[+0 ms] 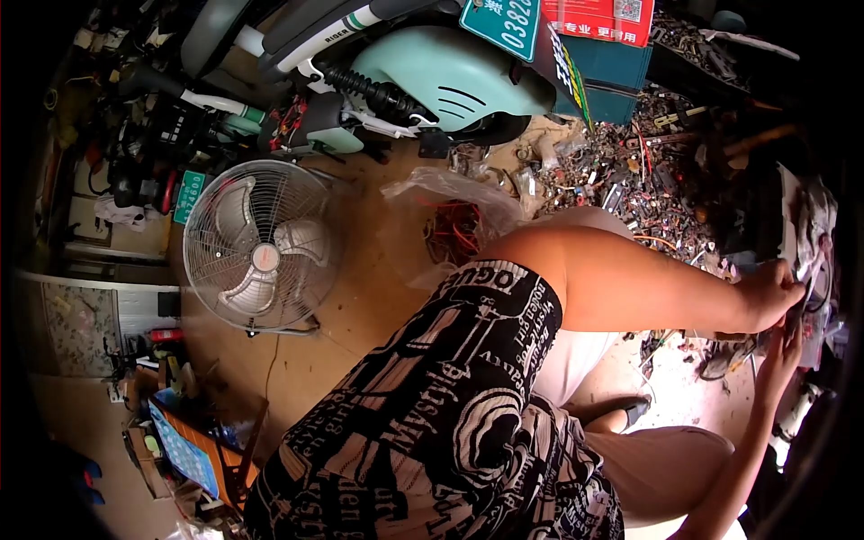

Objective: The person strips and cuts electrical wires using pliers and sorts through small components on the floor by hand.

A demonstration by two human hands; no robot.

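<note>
My left hand (769,293) reaches to the right edge of the view, fingers bent and closed at a cluttered grey assembly (817,310) with pale cables or strips on it. What the fingers pinch is too dark and small to make out. Just below it, my right hand (781,358) meets the same assembly, its fingers drawn together at the near side. The fingertips of both hands are close to each other and partly hidden. The assembly's kind cannot be told.
Loose small parts and wires (648,171) cover the floor beside my legs. A mint-green scooter (441,76), a standing metal fan (264,258) and a clear plastic bag (459,193) with reddish wires stand to one side. A red box (598,18) rests by the scooter.
</note>
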